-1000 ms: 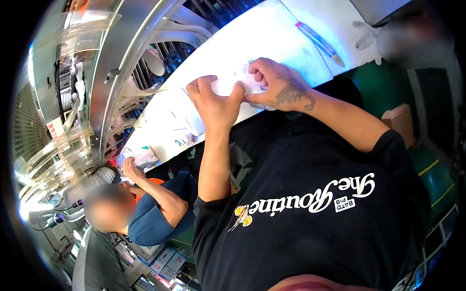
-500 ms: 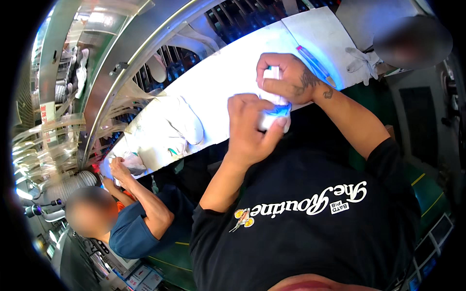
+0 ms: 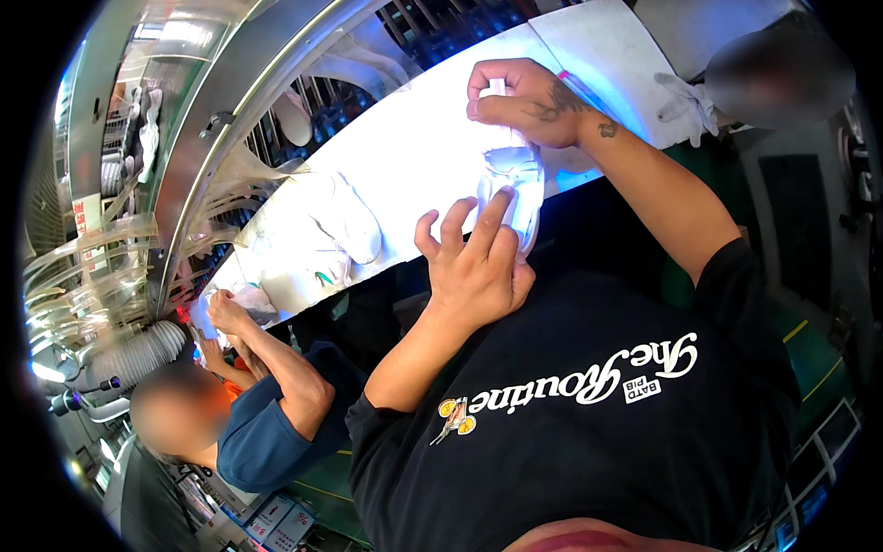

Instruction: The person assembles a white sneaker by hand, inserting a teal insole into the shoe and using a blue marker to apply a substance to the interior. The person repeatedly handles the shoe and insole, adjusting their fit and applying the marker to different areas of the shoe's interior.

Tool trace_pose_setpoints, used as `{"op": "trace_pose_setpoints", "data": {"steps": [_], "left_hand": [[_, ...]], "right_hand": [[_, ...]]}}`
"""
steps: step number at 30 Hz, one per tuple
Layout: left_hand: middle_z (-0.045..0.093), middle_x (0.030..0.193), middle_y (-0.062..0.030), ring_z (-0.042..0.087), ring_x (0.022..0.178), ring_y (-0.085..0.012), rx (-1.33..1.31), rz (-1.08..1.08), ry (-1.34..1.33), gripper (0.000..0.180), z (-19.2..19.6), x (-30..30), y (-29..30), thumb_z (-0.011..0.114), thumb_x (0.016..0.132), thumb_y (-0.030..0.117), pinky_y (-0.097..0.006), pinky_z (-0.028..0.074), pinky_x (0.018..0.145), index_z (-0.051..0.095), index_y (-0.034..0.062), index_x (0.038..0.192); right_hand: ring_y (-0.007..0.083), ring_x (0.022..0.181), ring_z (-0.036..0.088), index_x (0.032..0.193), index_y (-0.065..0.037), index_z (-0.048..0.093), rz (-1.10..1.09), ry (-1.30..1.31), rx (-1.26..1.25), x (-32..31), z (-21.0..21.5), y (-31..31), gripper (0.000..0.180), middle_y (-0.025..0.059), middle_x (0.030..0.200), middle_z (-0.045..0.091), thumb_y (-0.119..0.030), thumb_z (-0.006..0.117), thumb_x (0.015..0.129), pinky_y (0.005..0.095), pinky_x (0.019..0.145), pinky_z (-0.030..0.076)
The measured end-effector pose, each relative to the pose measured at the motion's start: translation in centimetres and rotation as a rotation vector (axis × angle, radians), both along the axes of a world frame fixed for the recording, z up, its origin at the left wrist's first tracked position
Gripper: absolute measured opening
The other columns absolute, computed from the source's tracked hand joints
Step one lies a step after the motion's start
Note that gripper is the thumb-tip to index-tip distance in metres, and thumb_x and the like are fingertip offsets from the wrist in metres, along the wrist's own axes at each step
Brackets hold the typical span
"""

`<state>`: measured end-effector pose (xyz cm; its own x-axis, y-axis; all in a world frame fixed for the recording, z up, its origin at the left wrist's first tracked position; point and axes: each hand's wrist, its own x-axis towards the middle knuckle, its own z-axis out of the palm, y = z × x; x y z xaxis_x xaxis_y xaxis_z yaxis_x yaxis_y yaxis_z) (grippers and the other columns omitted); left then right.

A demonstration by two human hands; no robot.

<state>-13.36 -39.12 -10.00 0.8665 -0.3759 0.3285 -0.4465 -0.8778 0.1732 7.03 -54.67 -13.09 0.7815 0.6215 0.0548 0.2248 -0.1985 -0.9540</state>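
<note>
White sock [image 3: 511, 175], a limp pale piece, hangs over the near edge of the lit white tabletop [image 3: 414, 156], now stretched between both hands, whereas half a second ago they bunched it close together; the right hand [image 3: 529, 101] has its grip clenched on the upper end, and the left hand [image 3: 474, 262] has dropped lower, fingers spread and pressing the lower end rather than closed around it. More white socks [image 3: 345, 225] lie farther left on the tabletop, a white glove [image 3: 685, 101] lies at its far right, a co-worker's hands [image 3: 225, 313] work at the left end, and small blue-and-white labels [image 3: 276, 520] sit at the lower left.
</note>
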Motion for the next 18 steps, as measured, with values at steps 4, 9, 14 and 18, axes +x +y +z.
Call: {"op": "trace_pose_setpoints", "data": {"steps": [4,9,14,18], "left_hand": [[0.066,0.150,-0.0117,0.052,0.128,-0.0338,0.065,0.000,0.024,0.022,1.0,0.1,-0.2,0.067,0.073,0.024,-0.057,0.024,0.111,0.063,0.0075,0.087],[0.067,0.144,-0.0180,0.053,0.124,-0.0368,0.062,0.013,0.178,0.031,2.5,0.8,-0.1,0.068,0.076,0.028,-0.058,0.029,0.106,0.066,0.0041,0.096],[0.074,0.117,-0.0197,0.055,0.118,-0.0408,-0.045,0.102,0.535,0.046,4.9,3.6,0.4,0.074,0.082,0.038,-0.057,0.036,0.101,0.067,-0.0008,0.105],[0.075,0.114,-0.0161,0.056,0.117,-0.0391,-0.079,0.070,0.351,0.050,4.0,3.1,0.8,0.079,0.080,0.041,-0.056,0.036,0.103,0.070,0.0011,0.108]], "right_hand": [[0.0245,0.099,0.068,0.104,-0.010,0.072,-0.002,-0.045,-0.055,-0.6,0.6,0.2,0.023,0.0099,0.102,0.073,-0.033,0.072,0.097,0.0411,0.091,0.054],[0.0276,0.100,0.068,0.105,-0.011,0.071,0.019,-0.075,-0.038,-1.1,0.8,0.5,0.026,0.0116,0.103,0.074,-0.035,0.074,0.096,0.0437,0.094,0.054],[0.0281,0.099,0.068,0.105,-0.010,0.070,0.072,-0.122,-0.072,-2.2,1.9,0.9,0.028,0.0124,0.104,0.074,-0.036,0.075,0.096,0.0442,0.094,0.054],[0.0290,0.100,0.068,0.105,-0.011,0.070,-0.002,-0.069,-0.064,-1.8,1.2,0.7,0.028,0.0135,0.104,0.074,-0.036,0.075,0.096,0.0446,0.095,0.054]]}}
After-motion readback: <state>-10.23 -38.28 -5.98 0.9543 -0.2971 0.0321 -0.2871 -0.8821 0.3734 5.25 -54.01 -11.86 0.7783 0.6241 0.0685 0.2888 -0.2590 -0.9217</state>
